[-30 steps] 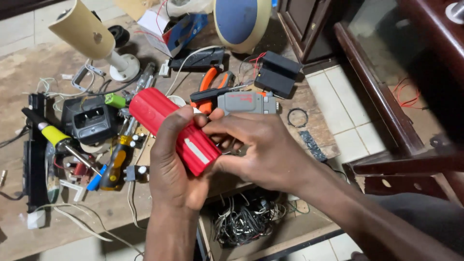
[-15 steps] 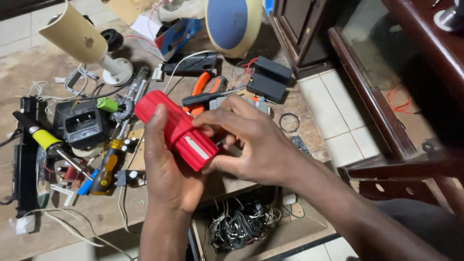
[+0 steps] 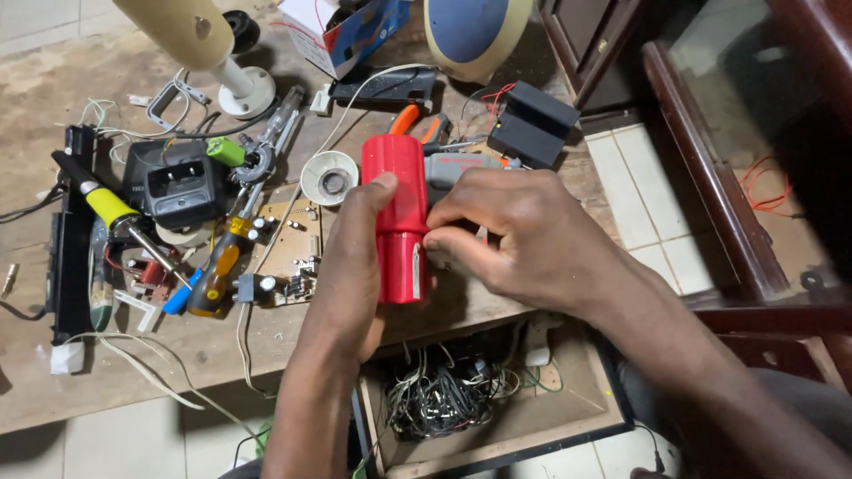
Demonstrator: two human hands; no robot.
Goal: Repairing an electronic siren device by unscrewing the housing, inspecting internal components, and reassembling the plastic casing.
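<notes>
Red cylindrical casing [image 3: 401, 217], held upright above the near edge of the cluttered worktop [image 3: 106, 372]: left hand [image 3: 351, 266] curled around its lower half, right hand [image 3: 515, 235] pinching at its mid seam, apparently mid-inspection or opening, which likely calls for a steady twist.

glossy smooth red plastic cylinder [image 3: 399, 222]; worn, rough, stained wooden table [image 3: 80, 71].

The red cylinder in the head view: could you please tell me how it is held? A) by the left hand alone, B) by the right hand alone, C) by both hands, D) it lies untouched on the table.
C: the left hand wraps the red cylinder from the side while the fingertips of the right hand press against its other side.
</notes>
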